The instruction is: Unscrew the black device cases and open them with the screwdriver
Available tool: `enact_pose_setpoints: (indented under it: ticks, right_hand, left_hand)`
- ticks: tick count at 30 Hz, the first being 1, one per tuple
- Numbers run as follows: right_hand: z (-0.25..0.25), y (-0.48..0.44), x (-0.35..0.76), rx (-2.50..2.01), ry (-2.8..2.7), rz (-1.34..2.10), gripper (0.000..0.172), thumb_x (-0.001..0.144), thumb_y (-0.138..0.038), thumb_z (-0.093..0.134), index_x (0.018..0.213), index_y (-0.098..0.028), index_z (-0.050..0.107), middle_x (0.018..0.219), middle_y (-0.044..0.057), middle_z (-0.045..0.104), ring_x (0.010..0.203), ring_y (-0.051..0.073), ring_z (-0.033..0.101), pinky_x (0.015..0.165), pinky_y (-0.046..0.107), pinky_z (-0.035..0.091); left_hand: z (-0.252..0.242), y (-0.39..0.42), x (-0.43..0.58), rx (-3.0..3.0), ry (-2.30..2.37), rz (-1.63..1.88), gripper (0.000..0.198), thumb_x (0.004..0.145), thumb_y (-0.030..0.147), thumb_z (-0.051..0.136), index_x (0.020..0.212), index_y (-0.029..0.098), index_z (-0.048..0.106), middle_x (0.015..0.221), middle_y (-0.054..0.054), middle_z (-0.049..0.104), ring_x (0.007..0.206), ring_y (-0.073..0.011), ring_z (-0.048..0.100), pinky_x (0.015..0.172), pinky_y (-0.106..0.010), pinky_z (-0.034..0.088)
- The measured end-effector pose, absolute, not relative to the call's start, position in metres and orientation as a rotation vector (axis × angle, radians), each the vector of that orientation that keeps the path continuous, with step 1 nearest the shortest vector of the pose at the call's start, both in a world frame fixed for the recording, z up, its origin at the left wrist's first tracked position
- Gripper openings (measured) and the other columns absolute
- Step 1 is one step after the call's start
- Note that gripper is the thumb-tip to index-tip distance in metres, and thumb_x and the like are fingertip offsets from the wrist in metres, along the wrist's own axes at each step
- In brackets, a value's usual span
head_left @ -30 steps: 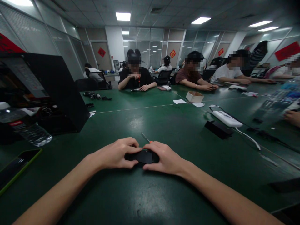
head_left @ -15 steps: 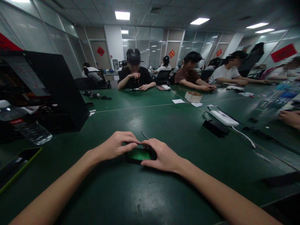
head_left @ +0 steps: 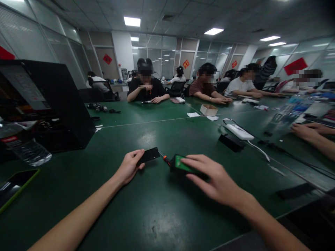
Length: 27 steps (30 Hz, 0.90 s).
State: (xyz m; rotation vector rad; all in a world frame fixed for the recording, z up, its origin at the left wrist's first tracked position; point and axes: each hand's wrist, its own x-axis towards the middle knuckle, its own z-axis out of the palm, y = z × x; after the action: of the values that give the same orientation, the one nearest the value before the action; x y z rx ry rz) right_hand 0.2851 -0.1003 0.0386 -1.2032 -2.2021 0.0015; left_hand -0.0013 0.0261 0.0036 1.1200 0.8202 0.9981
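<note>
My left hand (head_left: 132, 166) pinches a thin black rectangular panel (head_left: 148, 156) by its left end, holding it a little above the table. To the right, my right hand (head_left: 211, 174) grips a black case with a green circuit board (head_left: 178, 162) inside; its thumb is at the near side and its fingers lie across the top. My palm and fingers hide much of the case's right part. Between the two hands lies a screwdriver (head_left: 165, 159) with an orange and black handle, its thin shaft pointing away to the left. The case partly covers the handle end.
A phone in a green case (head_left: 18, 188), a water bottle (head_left: 30, 148) and a black computer tower (head_left: 62, 104) stand left. At right are a white power strip (head_left: 238, 132), a black block (head_left: 231, 142) and cables. A small box (head_left: 208, 109) and several people are farther off.
My hands have moved apart from over the case. The left now holds the black panel to the left, while the right has taken the case rightward, uncovering the screwdriver handle.
</note>
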Motion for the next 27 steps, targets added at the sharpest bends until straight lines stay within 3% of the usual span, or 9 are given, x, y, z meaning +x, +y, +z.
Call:
enact_pose_setpoints:
  ticks: [3,6,9,11,14,16,21,24,27]
  right_hand:
    - [0.021,-0.118,0.377,-1.559,-1.924,-0.241,0.045,0.098,-0.042,0.054,0.138,-0.024,0.056,0.133,0.012,0.066,0.117,0.028,0.066,0.099,0.047,0.054]
    - [-0.011,-0.128,0.466,-1.828,-1.738,-0.414,0.055,0.092,-0.059,0.05,0.129,-0.02,0.063,0.119,0.018,0.072,0.101,0.036,0.072,0.082,0.05,0.058]
    - [-0.034,-0.132,0.512,-1.976,-1.748,-0.404,0.051,0.091,-0.058,0.048,0.122,-0.021,0.066,0.11,0.021,0.074,0.093,0.037,0.074,0.074,0.048,0.058]
    - [-0.035,-0.131,0.509,-2.027,-1.73,-0.488,0.051,0.092,-0.057,0.045,0.118,-0.019,0.067,0.111,0.023,0.073,0.094,0.039,0.072,0.076,0.052,0.057]
    - [-0.016,-0.123,0.458,-1.955,-1.657,-0.587,0.055,0.092,-0.059,0.044,0.118,-0.017,0.066,0.129,0.023,0.065,0.113,0.043,0.065,0.091,0.061,0.052]
    - [0.004,-0.113,0.404,-1.767,-1.646,-0.276,0.054,0.091,-0.06,0.049,0.123,-0.018,0.063,0.131,0.019,0.065,0.119,0.036,0.064,0.1,0.054,0.051]
    - [0.037,-0.08,0.271,-1.418,-1.733,0.86,0.057,0.098,-0.059,0.042,0.136,-0.021,0.058,0.128,0.013,0.067,0.095,0.021,0.071,0.081,0.035,0.059]
    - [0.036,-0.068,0.223,-1.298,-1.876,1.009,0.053,0.101,-0.056,0.039,0.123,-0.017,0.069,0.103,0.008,0.073,0.078,0.017,0.068,0.072,0.03,0.055]
    - [0.031,-0.066,0.203,-1.299,-1.939,0.892,0.053,0.103,-0.053,0.036,0.11,-0.017,0.075,0.081,0.004,0.072,0.07,0.017,0.065,0.07,0.029,0.051]
  left_hand:
    - [0.003,0.02,0.002,1.083,0.762,0.956,0.059,0.069,0.055,0.087,0.102,0.008,0.071,0.078,-0.003,0.061,0.051,-0.0065,0.051,0.048,-0.019,0.034]
    - [0.0,0.011,0.009,1.042,0.667,0.897,0.057,0.073,0.053,0.085,0.106,0.009,0.071,0.083,-0.005,0.062,0.052,-0.0072,0.051,0.05,-0.022,0.034]
    - [-0.003,0.005,0.014,1.028,0.596,0.853,0.05,0.08,0.047,0.08,0.11,0.008,0.07,0.088,-0.007,0.064,0.057,-0.0096,0.054,0.054,-0.024,0.036]
    - [-0.004,0.004,0.015,1.015,0.561,0.843,0.049,0.082,0.042,0.078,0.116,0.008,0.067,0.089,-0.009,0.065,0.062,-0.013,0.057,0.058,-0.026,0.039]
    - [-0.006,0.004,0.014,1.05,0.534,0.816,0.051,0.083,0.04,0.075,0.121,0.008,0.063,0.082,-0.008,0.067,0.067,-0.0168,0.06,0.064,-0.029,0.042]
    - [-0.007,0.003,0.013,1.154,0.554,0.784,0.047,0.085,0.043,0.073,0.117,0.009,0.064,0.076,-0.007,0.067,0.067,-0.0171,0.06,0.065,-0.029,0.042]
    - [-0.006,-0.005,0.012,1.5,0.645,0.754,0.038,0.09,0.047,0.068,0.106,0.012,0.067,0.076,-0.006,0.071,0.069,-0.0168,0.061,0.066,-0.027,0.042]
    - [-0.004,-0.009,0.012,1.57,0.641,0.786,0.036,0.088,0.044,0.071,0.106,0.013,0.068,0.084,-0.006,0.071,0.075,-0.018,0.063,0.072,-0.029,0.046]
    - [-0.004,-0.01,0.012,1.616,0.602,0.844,0.027,0.087,0.038,0.071,0.101,0.015,0.071,0.097,-0.008,0.071,0.084,-0.0198,0.065,0.083,-0.033,0.05]
